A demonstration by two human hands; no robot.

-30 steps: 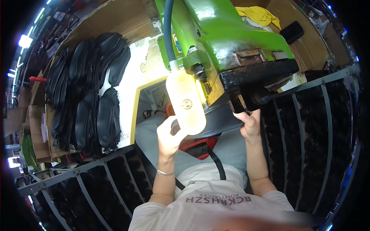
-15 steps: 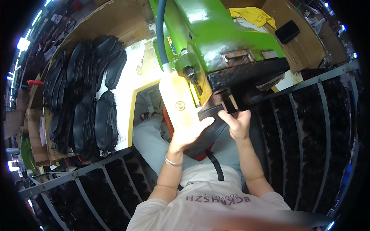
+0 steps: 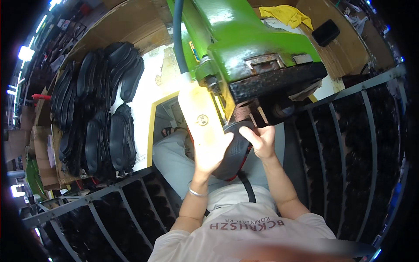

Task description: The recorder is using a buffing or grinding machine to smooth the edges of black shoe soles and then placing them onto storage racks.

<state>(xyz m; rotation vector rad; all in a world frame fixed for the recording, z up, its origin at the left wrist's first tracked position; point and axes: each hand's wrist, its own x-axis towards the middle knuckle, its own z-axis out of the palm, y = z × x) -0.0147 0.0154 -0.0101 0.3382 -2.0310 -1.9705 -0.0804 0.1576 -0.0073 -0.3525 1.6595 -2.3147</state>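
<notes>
A black shoe sole [image 3: 231, 159] is held between my two hands, its far end up against the working parts below the head of a green machine [image 3: 262, 48]. My left hand [image 3: 210, 153] grips the sole's left edge, thumb pointing away from me; its other fingers are hidden or washed out by the bright lamp light. On the far right edge, my right hand [image 3: 263, 142] pinches the sole with the thumb on top and the fingers bent beneath. A pale yellow lit lamp housing [image 3: 201, 115] hangs just beyond my left hand.
Stacked black soles [image 3: 97, 135] lie on the white table [image 3: 152, 87] at the left. A cardboard wall [image 3: 118, 28] stands behind them. A yellow cloth [image 3: 286, 16] and a black phone-like object [image 3: 325, 32] sit at the far right. Metal racks [image 3: 340, 144] flank both sides.
The sole has turned between my hands, so more of its ridged face shows. My left hand has shifted slightly left and my right hand has moved slightly left with the sole.
</notes>
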